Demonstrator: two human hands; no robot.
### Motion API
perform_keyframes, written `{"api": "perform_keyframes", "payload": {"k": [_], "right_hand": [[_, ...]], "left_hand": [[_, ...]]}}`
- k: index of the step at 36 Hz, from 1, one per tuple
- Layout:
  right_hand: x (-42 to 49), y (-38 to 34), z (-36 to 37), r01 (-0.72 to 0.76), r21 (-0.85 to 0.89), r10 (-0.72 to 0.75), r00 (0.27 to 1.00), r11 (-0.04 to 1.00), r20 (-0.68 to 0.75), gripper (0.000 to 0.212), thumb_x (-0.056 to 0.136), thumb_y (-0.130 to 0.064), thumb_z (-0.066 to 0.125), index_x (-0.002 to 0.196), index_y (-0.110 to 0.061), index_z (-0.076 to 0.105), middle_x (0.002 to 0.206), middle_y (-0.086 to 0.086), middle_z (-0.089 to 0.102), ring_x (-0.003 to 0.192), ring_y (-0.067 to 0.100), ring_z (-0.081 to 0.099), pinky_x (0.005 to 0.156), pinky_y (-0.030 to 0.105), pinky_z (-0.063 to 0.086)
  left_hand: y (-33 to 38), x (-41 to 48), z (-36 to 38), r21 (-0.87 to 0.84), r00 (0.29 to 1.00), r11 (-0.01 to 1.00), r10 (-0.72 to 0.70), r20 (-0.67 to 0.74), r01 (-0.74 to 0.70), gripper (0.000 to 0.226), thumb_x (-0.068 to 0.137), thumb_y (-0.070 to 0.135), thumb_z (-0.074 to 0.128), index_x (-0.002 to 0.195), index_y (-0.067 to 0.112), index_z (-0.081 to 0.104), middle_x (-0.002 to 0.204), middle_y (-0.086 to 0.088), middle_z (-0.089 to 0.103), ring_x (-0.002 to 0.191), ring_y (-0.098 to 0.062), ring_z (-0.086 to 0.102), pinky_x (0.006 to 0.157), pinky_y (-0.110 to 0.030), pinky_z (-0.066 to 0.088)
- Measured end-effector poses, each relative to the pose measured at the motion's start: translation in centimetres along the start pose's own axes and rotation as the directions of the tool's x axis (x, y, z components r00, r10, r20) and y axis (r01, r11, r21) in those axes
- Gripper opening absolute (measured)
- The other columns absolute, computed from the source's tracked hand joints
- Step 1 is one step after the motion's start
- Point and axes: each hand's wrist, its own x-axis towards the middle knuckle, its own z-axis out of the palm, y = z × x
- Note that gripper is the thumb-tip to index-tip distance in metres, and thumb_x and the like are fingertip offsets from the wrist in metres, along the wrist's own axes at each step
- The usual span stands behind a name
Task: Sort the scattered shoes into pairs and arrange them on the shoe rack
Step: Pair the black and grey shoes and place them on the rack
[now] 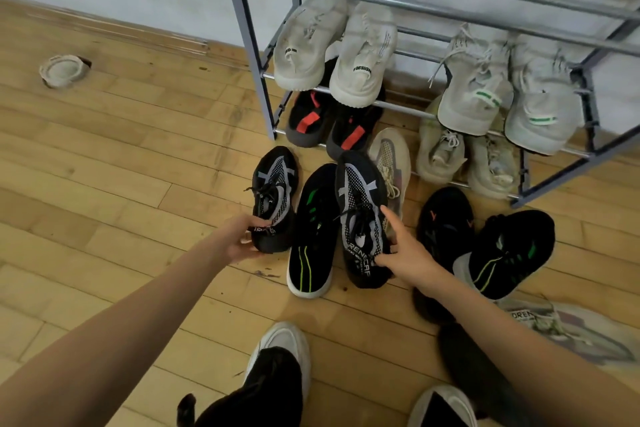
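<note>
Two matching black-and-grey mesh sneakers are off the floor in front of the rack. My left hand (pixel 242 239) grips the heel of the left one (pixel 275 198). My right hand (pixel 403 246) holds the heel of the right one (pixel 360 215), with the index finger stretched along its side. Between them a black slip-on with green stripes (pixel 311 236) lies on the wood floor. Its partner (pixel 505 253) lies to the right, next to another black shoe (pixel 445 218). A beige sneaker (pixel 389 156) lies behind. The grey metal shoe rack (pixel 258 87) holds white, black-red and pale pairs.
A printed grey-green sneaker (pixel 568 333) lies on the floor at the lower right, partly under my right forearm. My own feet in white shoes (pixel 287 343) stand at the bottom. A round floor fitting (pixel 64 71) sits far left by the wall.
</note>
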Motion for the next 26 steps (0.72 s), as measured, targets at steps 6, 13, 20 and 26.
{"api": "perform_keyframes", "payload": {"k": [6, 13, 20, 26], "right_hand": [[-1.8, 0.9, -0.2, 0.173, 0.003, -0.172, 0.981, 0.985, -0.088, 0.093, 0.086, -0.005, 0.061, 0.136, -0.063, 0.009, 0.136, -0.011, 0.042, 0.113, 0.001, 0.044, 0.075, 0.005, 0.045], [-3.8, 1.4, -0.3, 0.336, -0.026, -0.335, 0.923, 0.942, -0.188, 0.091, 0.088, -0.001, 0.059, 0.142, -0.057, 0.012, 0.150, -0.014, 0.035, 0.134, 0.005, 0.040, 0.109, 0.035, 0.041], [-4.9, -0.5, -2.2, 0.456, -0.064, -0.452, 0.836, 0.888, -0.312, 0.084, 0.091, -0.001, 0.055, 0.146, -0.050, 0.014, 0.134, -0.041, 0.034, 0.131, -0.003, 0.039, 0.108, 0.029, 0.039], [-5.5, -3.7, -4.8, 0.534, -0.193, -0.564, 0.726, 0.823, -0.394, 0.086, 0.090, 0.000, 0.055, 0.146, -0.050, 0.013, 0.138, -0.038, 0.030, 0.133, -0.007, 0.033, 0.110, 0.032, 0.039]], "left_hand": [[-2.7, -1.3, -0.6, -0.033, 0.991, 0.997, 0.078, 0.105, -0.075, 0.043, 0.082, -0.008, 0.059, 0.120, 0.010, 0.051, 0.120, -0.010, 0.057, 0.102, -0.027, 0.056, 0.069, -0.044, 0.052], [-6.0, -2.2, -1.4, -0.135, 0.938, 0.983, 0.164, 0.306, -0.128, 0.065, 0.066, -0.009, 0.071, 0.123, 0.020, 0.058, 0.122, -0.009, 0.066, 0.113, -0.033, 0.060, 0.082, -0.054, 0.055], [-3.6, -4.2, 1.1, -0.173, 0.833, 0.909, 0.417, 0.364, -0.379, 0.059, 0.067, -0.003, 0.073, 0.117, 0.026, 0.064, 0.119, -0.003, 0.067, 0.111, -0.025, 0.063, 0.083, -0.040, 0.057], [0.7, -6.4, 3.7, -0.208, 0.749, 0.841, 0.540, 0.384, -0.500, 0.060, 0.071, -0.001, 0.071, 0.126, 0.019, 0.058, 0.127, -0.007, 0.062, 0.113, -0.024, 0.062, 0.084, -0.039, 0.057]]}}
